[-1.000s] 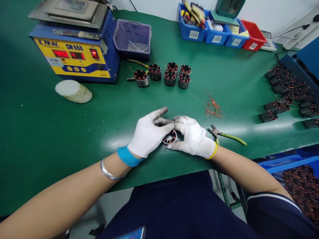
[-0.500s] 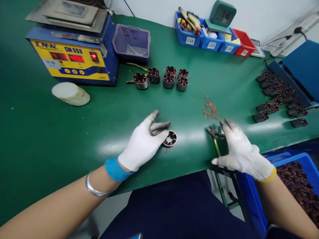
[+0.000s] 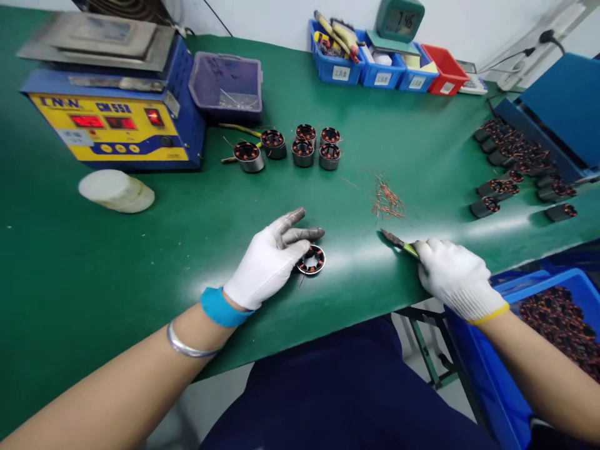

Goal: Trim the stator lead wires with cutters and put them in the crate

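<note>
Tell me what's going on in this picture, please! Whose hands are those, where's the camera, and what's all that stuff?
These are one person's two hands, in white gloves. The camera sits on that person's head, so you look down just as they do.

The left hand touches the edge of a ring with copper wire wound inside. The right hand holds pliers by the green handles, with the metal tip poking out toward the left.

On the green table lies a little pile of copper wire bits. Six more rings stand farther back, and others are at the far right. The blue and yellow box shows red lights, and a clock stands near the wall.
</note>
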Demonstrator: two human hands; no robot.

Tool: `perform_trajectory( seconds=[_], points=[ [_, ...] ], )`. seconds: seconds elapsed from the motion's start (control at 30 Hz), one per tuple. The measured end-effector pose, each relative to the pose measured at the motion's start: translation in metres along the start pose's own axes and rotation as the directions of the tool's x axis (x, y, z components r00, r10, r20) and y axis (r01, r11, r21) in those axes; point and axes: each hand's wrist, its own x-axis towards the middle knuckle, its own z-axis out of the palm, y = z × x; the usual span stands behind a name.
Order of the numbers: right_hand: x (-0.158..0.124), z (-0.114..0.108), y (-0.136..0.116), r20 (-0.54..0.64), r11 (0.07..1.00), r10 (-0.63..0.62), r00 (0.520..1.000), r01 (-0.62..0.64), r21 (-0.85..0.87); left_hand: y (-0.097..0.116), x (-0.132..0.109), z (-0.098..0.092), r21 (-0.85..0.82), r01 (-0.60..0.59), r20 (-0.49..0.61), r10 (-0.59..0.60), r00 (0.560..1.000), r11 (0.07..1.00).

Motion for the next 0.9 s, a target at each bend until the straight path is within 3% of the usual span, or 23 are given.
perform_trajectory(
  seconds=[0.17,0.3,0.43,0.53,0.7,0.8,0.9],
  points=[
    [0.026,0.012,-0.004,-0.258,0.973,-0.092,0.962,0.143,0.184,-0.002,0.001,-0.001,0.009,-0.01,0.007,0.01,1.0,1.0],
    [0.042,-0.016,-0.019,-0.195,0.965,-0.117,0.974,0.158,0.211,-0.003,0.001,0.0,0.023,-0.02,0.011,0.02,1.0,1.0],
    [0.058,-0.044,-0.035,-0.129,0.907,-0.321,0.938,0.344,0.243,-0.003,0.001,-0.001,0.039,-0.026,0.014,0.025,1.0,0.999],
    [0.057,-0.036,-0.041,-0.162,0.847,-0.427,0.89,0.456,0.275,-0.004,0.001,-0.002,0.019,-0.019,0.019,0.019,1.0,1.0],
    [0.045,-0.007,-0.043,-0.34,0.814,-0.367,0.866,0.476,0.333,-0.004,0.003,-0.002,-0.006,-0.028,0.036,0.029,0.999,1.0],
    [0.051,-0.012,-0.04,-0.312,0.826,-0.321,0.894,0.425,0.369,-0.004,0.003,-0.002,0.001,-0.037,0.031,0.036,0.999,0.999],
    [0.063,-0.034,-0.037,-0.221,0.847,-0.356,0.908,0.414,0.335,-0.006,0.004,-0.003,0.013,-0.044,0.035,0.043,0.998,0.999]
  ],
)
